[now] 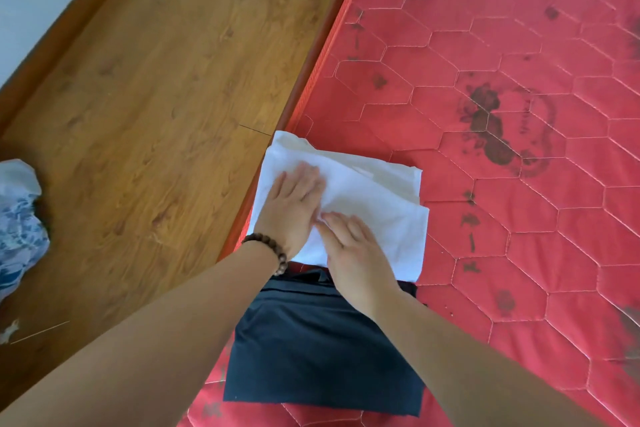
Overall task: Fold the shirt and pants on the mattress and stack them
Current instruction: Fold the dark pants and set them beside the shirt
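Note:
A folded white shirt (374,198) lies on the red quilted mattress (519,218), its far left corner hanging over the mattress edge. Nearer to me lies a folded pair of dark navy pants (311,357), and the shirt's near edge overlaps the pants' far end. My left hand (291,208), with a bead bracelet on the wrist, presses flat on the left part of the shirt. My right hand (353,253) lies flat with straight fingers on the shirt's near edge, its wrist over the pants.
The wooden floor (156,97) runs along the left of the mattress edge. A crumpled blue and white cloth (17,218) lies on the floor at far left. A white wall with a wooden skirting sits at top left.

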`<state>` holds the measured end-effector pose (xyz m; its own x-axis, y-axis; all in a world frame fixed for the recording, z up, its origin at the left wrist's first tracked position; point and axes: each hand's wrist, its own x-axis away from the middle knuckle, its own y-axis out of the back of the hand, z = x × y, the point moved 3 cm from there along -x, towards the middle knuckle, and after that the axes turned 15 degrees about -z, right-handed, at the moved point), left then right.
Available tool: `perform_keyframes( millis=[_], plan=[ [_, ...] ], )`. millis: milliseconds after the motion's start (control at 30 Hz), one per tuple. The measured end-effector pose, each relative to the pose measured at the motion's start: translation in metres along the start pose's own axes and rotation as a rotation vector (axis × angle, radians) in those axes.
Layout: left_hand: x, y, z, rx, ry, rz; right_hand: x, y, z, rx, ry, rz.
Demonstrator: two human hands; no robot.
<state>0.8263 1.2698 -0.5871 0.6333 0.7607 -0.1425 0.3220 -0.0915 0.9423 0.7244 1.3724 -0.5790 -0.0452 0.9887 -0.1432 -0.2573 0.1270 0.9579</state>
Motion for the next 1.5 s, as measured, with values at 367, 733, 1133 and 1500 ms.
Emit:
perform_keyframes(
  millis=[367, 733, 1133, 1500],
  plan=[
    [-0.001, -0.019, 0.024, -0.246, 0.245, 0.119, 0.023, -0.01, -0.092, 0.241, -0.371, 0.114],
    [0.138, 0.062, -0.014, 0.047, 0.654, -0.064, 0.127, 0.064, -0.037, -0.057, -0.762, -0.101],
    [0.201, 0.037, -0.047, 0.29, 0.795, 0.043, 0.155, 0.04, 0.0, -0.452, -0.917, -0.008],
    [0.15, 0.09, -0.047, 0.388, 0.503, -0.274, 0.119, 0.093, 0.014, -0.437, -0.618, -0.215]
  ],
)
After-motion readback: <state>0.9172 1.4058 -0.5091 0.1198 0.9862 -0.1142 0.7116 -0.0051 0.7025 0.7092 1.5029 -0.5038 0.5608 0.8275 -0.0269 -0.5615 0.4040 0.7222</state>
